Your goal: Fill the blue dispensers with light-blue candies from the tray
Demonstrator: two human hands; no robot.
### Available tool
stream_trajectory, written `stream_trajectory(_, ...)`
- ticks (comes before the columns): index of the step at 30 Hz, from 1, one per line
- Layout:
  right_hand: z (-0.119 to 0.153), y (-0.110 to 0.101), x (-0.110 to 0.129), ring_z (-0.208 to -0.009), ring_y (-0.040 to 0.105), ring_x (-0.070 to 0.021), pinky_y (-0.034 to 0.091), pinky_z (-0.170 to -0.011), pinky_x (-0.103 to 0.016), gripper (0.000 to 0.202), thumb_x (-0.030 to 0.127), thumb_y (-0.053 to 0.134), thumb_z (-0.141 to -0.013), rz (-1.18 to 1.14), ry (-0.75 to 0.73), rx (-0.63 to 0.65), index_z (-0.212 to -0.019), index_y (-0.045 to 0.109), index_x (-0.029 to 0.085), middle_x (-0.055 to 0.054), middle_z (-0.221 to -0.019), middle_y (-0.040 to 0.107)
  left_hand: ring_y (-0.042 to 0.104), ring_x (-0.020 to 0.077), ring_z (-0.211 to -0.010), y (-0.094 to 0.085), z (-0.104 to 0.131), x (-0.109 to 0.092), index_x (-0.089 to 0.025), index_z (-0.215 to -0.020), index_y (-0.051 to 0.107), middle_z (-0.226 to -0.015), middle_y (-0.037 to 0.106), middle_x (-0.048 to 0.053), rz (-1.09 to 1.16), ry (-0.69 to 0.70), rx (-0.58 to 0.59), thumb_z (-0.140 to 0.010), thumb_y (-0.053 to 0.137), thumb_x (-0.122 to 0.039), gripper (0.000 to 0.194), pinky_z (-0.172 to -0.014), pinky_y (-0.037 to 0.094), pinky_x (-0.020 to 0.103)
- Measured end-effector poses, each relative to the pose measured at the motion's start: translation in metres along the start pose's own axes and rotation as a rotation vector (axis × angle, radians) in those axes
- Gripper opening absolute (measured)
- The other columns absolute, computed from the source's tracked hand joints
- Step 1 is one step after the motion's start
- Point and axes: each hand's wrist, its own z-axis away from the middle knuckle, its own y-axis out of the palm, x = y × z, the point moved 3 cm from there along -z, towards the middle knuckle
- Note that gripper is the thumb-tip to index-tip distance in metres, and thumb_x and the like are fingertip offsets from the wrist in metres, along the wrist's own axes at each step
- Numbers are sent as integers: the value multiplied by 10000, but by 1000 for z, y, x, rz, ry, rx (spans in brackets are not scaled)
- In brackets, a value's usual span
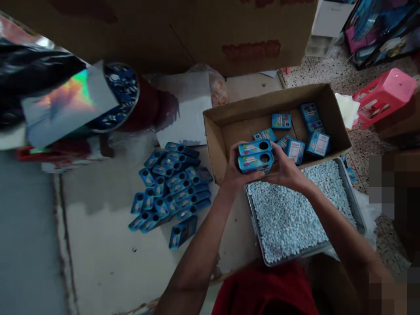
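Frame centre: left hand (232, 168) and right hand (286, 169) clamp 2 blue boxes (255, 162), probably keeping them paired; carton (215, 146) beyond.

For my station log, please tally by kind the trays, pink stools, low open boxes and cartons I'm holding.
Held blue printed cartons: 2
Open brown cardboard box: 1
Grey rectangular pellet tray: 1
Pink plastic stool: 1
Total: 5

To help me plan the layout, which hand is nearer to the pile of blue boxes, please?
Left. The left hand holds the pile-facing side of two boxes, right of the pile; the right hand is on their far side.
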Motion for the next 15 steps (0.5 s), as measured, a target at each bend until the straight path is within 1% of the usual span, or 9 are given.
stream_trajectory(2,28,5,0,-1397,627,-361,545,-1189,-566,1062,362,943,-747,-29,7,-26,-1640,377,263,-160,-1554,594,703,307,-1277,6,23,3,-351,-1362,553,-1380,658,51,-41,49,70,-559,1075,-426,961,-1029,636,429)
stream_trajectory(3,43,8,-1,-1352,654,-349,570,-1156,-545,1006,342,929,-747,-42,17,-35,-1606,413,255,-148,-1514,622,708,296,-1252,9,36,6,-348,-1354,545,-1356,659,52,-61,54,96,-567,1073,-440,953,-1018,639,422)
stream_trajectory(5,74,14,-6,-1266,695,-326,599,-1106,-511,887,312,917,-727,-55,46,-36,-1510,507,242,-120,-1415,681,718,285,-1202,12,65,10,-335,-1359,531,-1310,668,58,-102,20,139,-588,1065,-457,946,-995,647,420)
stream_trajectory(7,110,24,-12,-1198,719,-310,611,-1072,-488,823,324,942,-694,-65,79,-18,-1425,576,229,-101,-1333,718,718,307,-1212,14,99,14,-324,-1399,526,-1343,667,84,-138,-66,198,-559,1076,-463,1014,-991,655,435)
stream_trajectory(9,148,40,-19,-1148,733,-295,622,-1035,-466,826,365,972,-669,-82,118,21,-1397,606,227,-90,-1297,735,722,337,-1233,16,134,20,-312,-1432,543,-1399,669,113,-159,-193,275,-513,1091,-463,1080,-986,665,450)
stream_trajectory(11,184,56,-27,-1128,738,-286,627,-1004,-446,822,397,973,-687,-85,166,42,-1409,614,235,-86,-1295,742,754,332,-1165,17,166,29,-277,-1387,599,-1333,725,115,-217,-321,318,-514,1087,-444,1014,-956,676,450)
stream_trajectory(13,216,63,-40,-1174,732,-304,618,-1029,-465,839,448,969,-717,-44,190,28,-1446,607,247,-104,-1335,734,783,304,-1036,19,188,43,-233,-1283,655,-1170,785,87,-293,-405,279,-537,1067,-423,873,-908,686,444)
stream_trajectory(14,229,59,-48,-1236,714,-325,601,-1072,-494,868,496,967,-725,3,189,-6,-1472,598,257,-122,-1384,717,788,294,-975,19,193,53,-215,-1227,674,-1096,797,73,-316,-420,221,-539,1058,-425,816,-886,690,450)
stream_trajectory(15,242,51,-59,-1309,683,-347,572,-1125,-530,888,554,954,-738,72,187,-74,-1495,588,270,-139,-1437,691,787,288,-926,20,195,63,-202,-1173,689,-1041,801,63,-324,-416,145,-541,1048,-439,765,-870,693,462)
